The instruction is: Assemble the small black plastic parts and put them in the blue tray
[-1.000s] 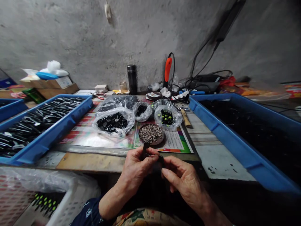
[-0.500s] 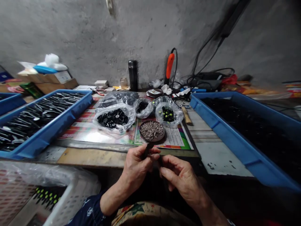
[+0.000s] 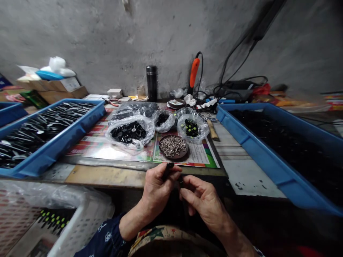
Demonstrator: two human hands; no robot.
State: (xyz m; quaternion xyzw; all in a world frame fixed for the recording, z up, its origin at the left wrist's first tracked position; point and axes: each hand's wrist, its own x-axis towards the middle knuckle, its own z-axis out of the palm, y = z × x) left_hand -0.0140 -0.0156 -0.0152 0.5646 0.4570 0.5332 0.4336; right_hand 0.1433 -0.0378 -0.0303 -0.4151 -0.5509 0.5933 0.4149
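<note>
My left hand (image 3: 157, 189) is closed around a slim black part (image 3: 168, 167), whose rounded end sticks up above the fingers. Close beside it, my right hand (image 3: 207, 201) pinches with thumb and fingertips; a dark bit shows there, too small and shadowed to name. Both hands are in front of the table's near edge. Just beyond them, a round brown dish (image 3: 184, 156) holds many small metal screws or rivets (image 3: 173, 145). Behind the dish are plastic bags of small parts: one with black pieces (image 3: 128, 132), one with black and yellow-green pieces (image 3: 190, 128).
Blue trays flank the table: the left tray (image 3: 92, 116) holds long black pieces, the right tray (image 3: 268, 160) dark parts. A wooden handle (image 3: 212, 130), a black flask (image 3: 152, 84) and an orange-handled tool (image 3: 194, 73) stand or lie farther back. Lower left is a white basket (image 3: 77, 217).
The black part in my left hand has tilted, so its rounded end now shows more plainly. Both hands stay close together; my right fingers have shifted slightly left. The view has moved a little.
</note>
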